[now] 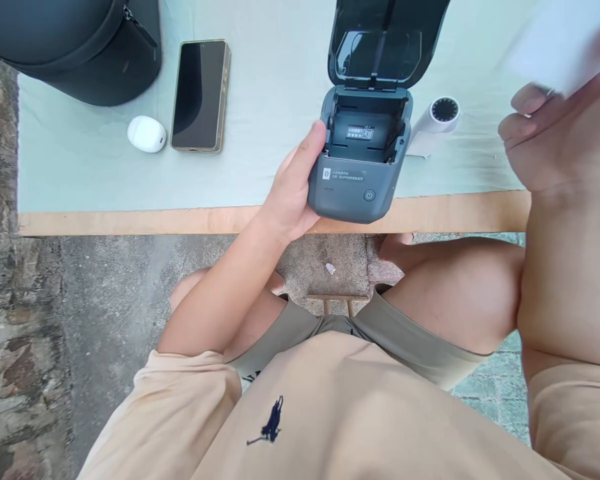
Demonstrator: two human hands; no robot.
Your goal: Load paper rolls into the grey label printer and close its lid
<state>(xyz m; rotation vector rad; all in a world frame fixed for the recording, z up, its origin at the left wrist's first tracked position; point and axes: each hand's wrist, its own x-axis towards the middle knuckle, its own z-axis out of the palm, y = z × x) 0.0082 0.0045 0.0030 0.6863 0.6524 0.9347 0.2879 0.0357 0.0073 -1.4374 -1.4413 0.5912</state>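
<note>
My left hand point(296, 183) is wrapped around the left side of a dark grey label printer point(347, 190), thumb on its upper edge. The printer's lid is swung up, and its bay shows a small printed sticker inside with no roll in it. At the upper right, my right hand point(550, 137) is raised with its fingers curled around a white object point(555, 47). Motion blurs that object and the frame edge cuts off part of it, so its kind is unclear. Partly behind the printer is a white cylinder point(427, 130) with a black dotted end.
A smartphone point(197, 97) lies on the pale green tablecloth point(270, 80), beside a white earbud case point(147, 134). A black zippered bag point(105, 60) stands at the upper left. The wooden table edge point(155, 221) runs above my knees. Stone wall lies far left.
</note>
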